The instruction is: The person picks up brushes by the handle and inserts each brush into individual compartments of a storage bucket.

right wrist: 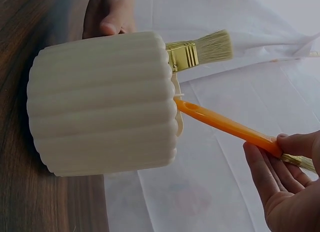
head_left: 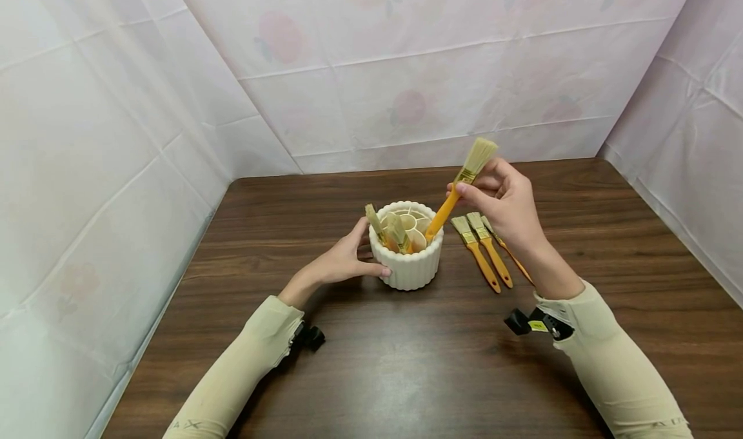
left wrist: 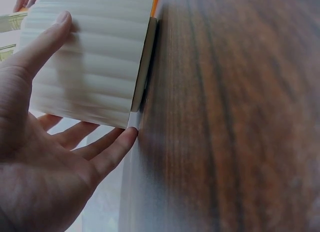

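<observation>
held by the right hand [head_left: 511, 210] near the metal band: a brush [head_left: 458, 191] with an orange handle, bristles up and tilted to the right, pinched between thumb and fingertips [right wrist: 260, 164]; handle end lowered to the rim of the white ribbed pot [head_left: 409, 265], at its right side, just entering one compartment; seen from the right wrist as touching the rim edge, not yet deep inside; steadied by the left hand [head_left: 345, 258]: the pot, thumb laid along the near wall, fingers spread round the left side, loosely cupped and touching rather than squeezing; stood already in the pot's left compartments, bristles up: two more brushes [head_left: 387, 229], leaning left; between them and the incoming handle, open round dividers, nothing blocking that slot; laid flat on the dark wooden table [head_left: 406, 361], just right of the pot and partly hidden under the right wrist: three brushes [head_left: 483, 249] side by side, bristles pointing away, handles toward the body; behind and at both sides, pale sheeting with faint fruit prints [head_left: 406, 107]; strapped at each cream sleeve, a small black camera mount [head_left: 536, 323].
</observation>
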